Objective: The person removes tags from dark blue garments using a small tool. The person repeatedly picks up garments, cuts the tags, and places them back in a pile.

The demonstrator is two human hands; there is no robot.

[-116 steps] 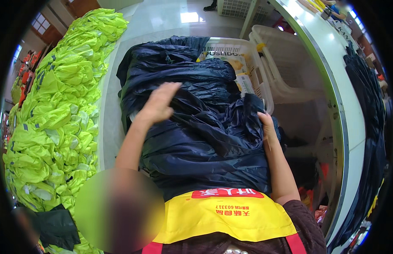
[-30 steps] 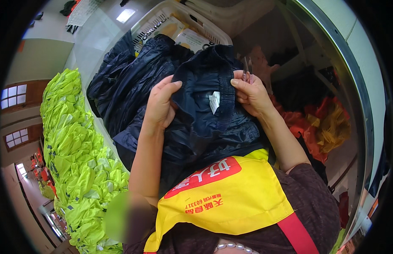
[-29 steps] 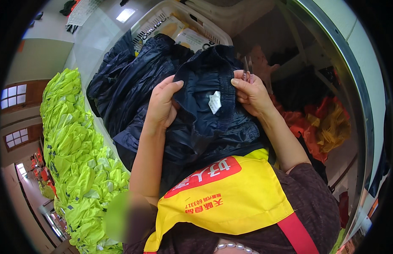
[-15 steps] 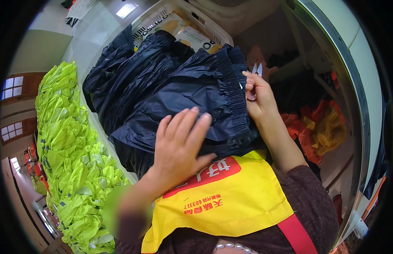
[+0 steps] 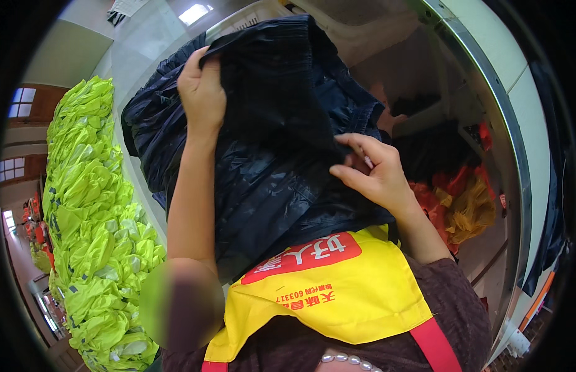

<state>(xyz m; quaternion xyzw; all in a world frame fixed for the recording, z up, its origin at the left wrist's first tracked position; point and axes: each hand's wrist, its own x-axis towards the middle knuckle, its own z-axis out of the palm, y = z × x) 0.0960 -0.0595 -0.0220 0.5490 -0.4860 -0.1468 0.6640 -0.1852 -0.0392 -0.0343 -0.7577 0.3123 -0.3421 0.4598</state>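
Note:
A dark navy garment (image 5: pixel 269 124) of thin, shiny fabric with a gathered elastic edge is spread in front of me, its far part lifted. My left hand (image 5: pixel 202 93) is closed around its upper left edge, thumb over the cloth. Beside the garment's right side, my right hand (image 5: pixel 376 170) has thumb and index finger apart near the fabric, the other fingers curled into the palm. What lies in that palm is mostly hidden. More crumpled navy cloth (image 5: pixel 155 111) lies under and left of the lifted piece.
A long heap of bright yellow-green garments (image 5: pixel 96 217) runs along my left. Behind the navy cloth shows the rim of a white plastic basket (image 5: pixel 238 22). Orange and yellow fabric (image 5: pixel 465 208) lies low at the right, inside a curved metal edge (image 5: pixel 486 74).
My left hand has gone from resting flat on the cloth to gripping its far left edge, raising it over the basket. My right hand moved down; the small snips it held no longer show.

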